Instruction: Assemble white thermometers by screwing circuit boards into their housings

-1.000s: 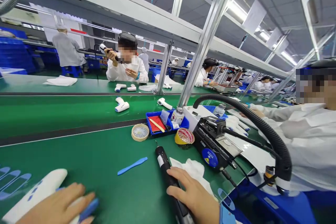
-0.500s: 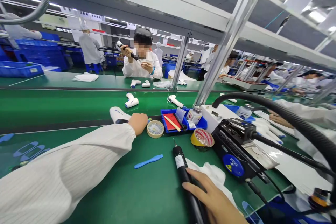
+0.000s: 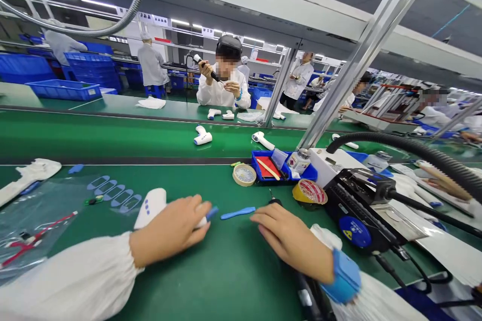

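Note:
My left hand (image 3: 173, 228) is wrapped round a white, pistol-shaped infrared thermometer (image 3: 151, 205), held low over the green bench. Part of its body and a blue end show past my fingers. My right hand (image 3: 288, 235) has its fingers stretched forward, palm down, the tips close to the right end of a blue plastic pry tool (image 3: 238, 213). Beneath that hand lies a black electric screwdriver (image 3: 307, 293), its bit and collar showing beyond the knuckles. Whether the hand touches the screwdriver I cannot tell.
A round tub (image 3: 244, 174), a blue tray (image 3: 268, 175) with tools, a bottle (image 3: 300, 160) and a tape roll (image 3: 310, 193) stand ahead. At right is a black machine (image 3: 361, 210) with a hose. Blue oval frames (image 3: 113, 191) and red wires (image 3: 37, 238) lie left. A person (image 3: 224, 85) sits opposite.
My left hand has drawn the thermometer back from the bench's far side towards me. My right hand has left the screwdriver's handle and moved forward. The view has turned left.

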Action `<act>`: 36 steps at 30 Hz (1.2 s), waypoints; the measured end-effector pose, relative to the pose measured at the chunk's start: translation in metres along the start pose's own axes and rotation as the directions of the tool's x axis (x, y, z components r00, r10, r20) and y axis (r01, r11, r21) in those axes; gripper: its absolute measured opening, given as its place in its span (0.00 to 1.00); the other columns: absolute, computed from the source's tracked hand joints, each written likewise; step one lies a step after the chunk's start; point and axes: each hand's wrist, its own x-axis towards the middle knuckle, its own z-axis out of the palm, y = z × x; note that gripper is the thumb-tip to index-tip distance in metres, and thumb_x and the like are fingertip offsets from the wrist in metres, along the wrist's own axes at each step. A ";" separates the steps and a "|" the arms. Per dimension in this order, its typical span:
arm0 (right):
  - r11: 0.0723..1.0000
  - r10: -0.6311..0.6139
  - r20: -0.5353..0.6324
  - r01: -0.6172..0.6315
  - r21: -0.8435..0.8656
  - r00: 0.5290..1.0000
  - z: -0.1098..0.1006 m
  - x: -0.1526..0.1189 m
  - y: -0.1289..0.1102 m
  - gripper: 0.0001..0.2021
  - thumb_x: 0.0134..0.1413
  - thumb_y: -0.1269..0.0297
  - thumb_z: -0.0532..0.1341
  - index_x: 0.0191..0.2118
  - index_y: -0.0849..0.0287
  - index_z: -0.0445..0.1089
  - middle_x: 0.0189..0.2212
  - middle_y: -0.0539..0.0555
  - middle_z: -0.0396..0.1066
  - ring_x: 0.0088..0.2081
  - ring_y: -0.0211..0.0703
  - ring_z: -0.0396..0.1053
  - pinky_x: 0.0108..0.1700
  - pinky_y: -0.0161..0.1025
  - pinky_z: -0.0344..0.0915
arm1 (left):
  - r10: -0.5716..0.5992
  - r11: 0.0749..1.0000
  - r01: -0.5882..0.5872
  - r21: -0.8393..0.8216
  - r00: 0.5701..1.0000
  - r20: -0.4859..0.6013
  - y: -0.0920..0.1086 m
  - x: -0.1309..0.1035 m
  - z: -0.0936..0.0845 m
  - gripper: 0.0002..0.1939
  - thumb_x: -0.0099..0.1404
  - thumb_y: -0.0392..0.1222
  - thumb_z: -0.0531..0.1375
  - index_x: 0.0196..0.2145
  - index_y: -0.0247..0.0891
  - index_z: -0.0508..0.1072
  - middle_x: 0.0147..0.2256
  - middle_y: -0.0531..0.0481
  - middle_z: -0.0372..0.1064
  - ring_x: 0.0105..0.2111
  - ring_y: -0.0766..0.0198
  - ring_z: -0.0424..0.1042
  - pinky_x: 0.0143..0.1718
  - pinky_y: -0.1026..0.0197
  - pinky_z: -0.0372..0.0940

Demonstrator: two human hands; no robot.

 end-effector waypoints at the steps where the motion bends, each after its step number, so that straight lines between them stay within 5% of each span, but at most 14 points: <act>1: 1.000 0.022 0.058 -0.023 0.016 0.998 0.005 0.014 -0.003 0.13 0.57 0.72 0.50 0.45 0.58 0.67 0.40 0.58 0.70 0.42 0.47 0.66 0.45 0.47 0.66 | 0.056 0.998 -0.056 0.001 0.998 -0.011 0.007 -0.012 0.005 0.10 0.66 0.40 0.48 0.42 0.38 0.65 0.32 0.47 0.65 0.28 0.59 0.67 0.29 0.59 0.61; 4: 0.992 0.122 0.154 -0.127 0.020 0.980 0.024 0.050 -0.007 0.07 0.52 0.73 0.56 0.38 0.63 0.68 0.37 0.62 0.69 0.41 0.52 0.64 0.44 0.51 0.63 | 0.171 0.985 -0.170 0.025 0.984 -0.048 0.022 -0.039 0.019 0.12 0.66 0.40 0.49 0.47 0.41 0.63 0.32 0.47 0.65 0.29 0.58 0.66 0.28 0.59 0.59; 6: 0.986 0.150 0.180 -0.161 0.044 0.972 0.034 0.061 -0.009 0.02 0.50 0.74 0.58 0.31 0.64 0.67 0.34 0.62 0.68 0.39 0.52 0.64 0.42 0.51 0.63 | 0.122 0.992 -0.123 -0.006 0.988 -0.100 0.028 -0.050 0.025 0.16 0.66 0.42 0.51 0.51 0.38 0.60 0.34 0.46 0.66 0.32 0.56 0.67 0.32 0.57 0.60; 11: 0.957 0.101 0.289 -0.173 0.235 0.952 0.032 0.049 -0.036 0.05 0.60 0.67 0.50 0.33 0.59 0.60 0.27 0.51 0.68 0.29 0.37 0.65 0.33 0.34 0.64 | -0.145 0.973 0.108 -0.205 0.975 -0.170 0.034 -0.060 0.030 0.19 0.63 0.47 0.56 0.48 0.32 0.63 0.38 0.42 0.67 0.38 0.52 0.67 0.40 0.51 0.59; 16: 0.848 0.070 0.316 -0.224 0.481 0.946 0.023 0.033 -0.067 0.05 0.59 0.65 0.51 0.33 0.58 0.60 0.26 0.47 0.65 0.27 0.33 0.61 0.31 0.31 0.60 | -0.155 0.956 0.105 -0.273 0.973 -0.172 0.033 -0.063 0.027 0.15 0.63 0.44 0.56 0.44 0.34 0.65 0.38 0.44 0.67 0.38 0.53 0.66 0.41 0.51 0.58; 22: 0.768 0.066 0.361 -0.278 0.577 0.930 0.030 0.043 -0.072 0.05 0.56 0.65 0.54 0.33 0.59 0.64 0.28 0.48 0.66 0.30 0.35 0.61 0.34 0.32 0.59 | -0.096 0.977 0.063 -0.203 0.983 -0.157 0.034 -0.064 0.034 0.15 0.64 0.45 0.55 0.44 0.33 0.65 0.38 0.44 0.67 0.37 0.53 0.65 0.40 0.52 0.56; 27: 0.743 0.091 0.518 -0.404 0.534 0.850 0.048 0.057 -0.073 0.07 0.54 0.64 0.54 0.30 0.61 0.65 0.22 0.47 0.63 0.24 0.33 0.60 0.28 0.30 0.58 | -0.044 0.994 0.037 -0.107 0.996 -0.071 0.032 -0.059 0.034 0.17 0.63 0.50 0.55 0.41 0.33 0.67 0.35 0.44 0.66 0.34 0.53 0.64 0.36 0.53 0.57; 36: 0.875 0.049 0.550 -0.302 0.379 0.833 0.047 0.081 -0.074 0.05 0.49 0.69 0.55 0.24 0.60 0.64 0.21 0.46 0.62 0.24 0.32 0.56 0.27 0.29 0.53 | -0.078 0.965 0.092 -0.245 0.995 0.068 0.020 -0.058 0.023 0.18 0.60 0.52 0.58 0.39 0.33 0.67 0.37 0.45 0.65 0.37 0.54 0.63 0.37 0.54 0.60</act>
